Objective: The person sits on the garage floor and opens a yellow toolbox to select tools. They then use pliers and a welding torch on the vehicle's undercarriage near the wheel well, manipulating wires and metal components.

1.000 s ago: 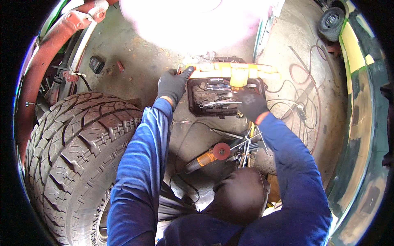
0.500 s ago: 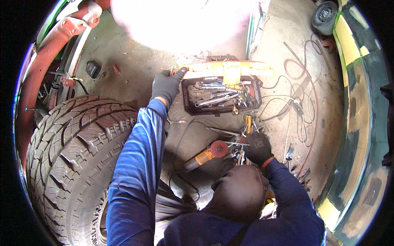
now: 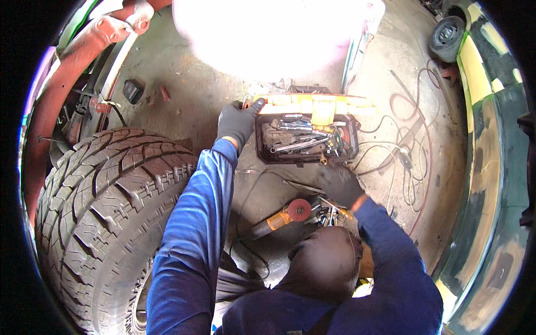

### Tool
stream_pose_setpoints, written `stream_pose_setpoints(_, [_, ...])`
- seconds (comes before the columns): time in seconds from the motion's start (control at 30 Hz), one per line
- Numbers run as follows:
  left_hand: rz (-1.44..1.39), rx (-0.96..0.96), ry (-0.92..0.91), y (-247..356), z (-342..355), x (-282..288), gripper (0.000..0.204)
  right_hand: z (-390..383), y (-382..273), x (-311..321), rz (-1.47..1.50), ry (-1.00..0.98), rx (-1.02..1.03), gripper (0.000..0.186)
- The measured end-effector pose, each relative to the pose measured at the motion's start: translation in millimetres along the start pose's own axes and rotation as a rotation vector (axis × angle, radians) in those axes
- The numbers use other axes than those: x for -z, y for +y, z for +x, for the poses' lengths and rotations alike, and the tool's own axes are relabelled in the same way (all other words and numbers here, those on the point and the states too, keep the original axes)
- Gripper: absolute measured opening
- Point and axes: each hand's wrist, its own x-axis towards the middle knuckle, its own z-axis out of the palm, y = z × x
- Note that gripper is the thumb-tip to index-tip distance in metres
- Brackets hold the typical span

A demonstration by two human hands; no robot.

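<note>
Red-painted metal, a long beam, bends down the far left side, well apart from an open dark toolbox, which sits on the concrete floor near the middle and serves as the landmark. Between beam and toolbox, on the near side, is a big chunky-treaded tyre. Just beside the toolbox's far left corner, the left hand, in a dark glove, is closed round the left end of an orange-yellow lid, thumb on top, fingers mostly hidden. The lid stands along the toolbox's far edge; it looks like stiff, light plastic, best held by its end or rim. Nearer than the toolbox lies an orange power tool with a red disc. Inside the toolbox is a jumble of metal wrenches and other hand tools: probably hard, fairly heavy for their size and slick if oily, so best taken by the middle of the shank. The filled toolbox itself would likely be heavy and need gripping at both ends. Just nearer than its right half, the right hand, also gloved, is blurred; I cannot tell whether it holds anything. Below that hand lie loose tools. To the toolbox's right, cables loop over the floor, and beyond them curves a patchy green-and-yellow panel.
</note>
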Motion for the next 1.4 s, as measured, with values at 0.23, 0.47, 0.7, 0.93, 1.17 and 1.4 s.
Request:
stream_pose_setpoints(0.23, [0.034,0.005,0.008,4.6,-6.2,3.3,0.076,142.8,64.8,-79.5,0.185,-0.506,-0.468,0.047])
stream_pose_setpoints(0.47, [0.015,-0.041,0.019,4.2,-5.1,2.5,0.077,148.8,54.1,-102.3,-0.020,-0.433,-0.554,0.070])
stream_pose_setpoints(0.7, [-0.009,-0.052,0.024,2.0,-4.6,0.8,0.079,155.8,53.6,-88.6,-0.016,-0.597,-0.630,0.081])
stream_pose_setpoints(0.93, [0.045,-0.045,0.016,2.3,0.1,2.4,0.079,160.9,49.8,-88.5,-0.009,-0.603,-0.624,0.073])
stream_pose_setpoints(1.17, [-0.018,-0.053,0.032,5.7,-4.0,1.9,0.076,146.8,39.2,-109.5,-0.090,-0.513,-0.644,0.058])
stream_pose_setpoints(1.4, [-0.054,-0.041,0.021,16.7,-8.3,5.5,0.077,160.3,52.9,-103.7,-0.071,-0.557,-0.652,0.049])
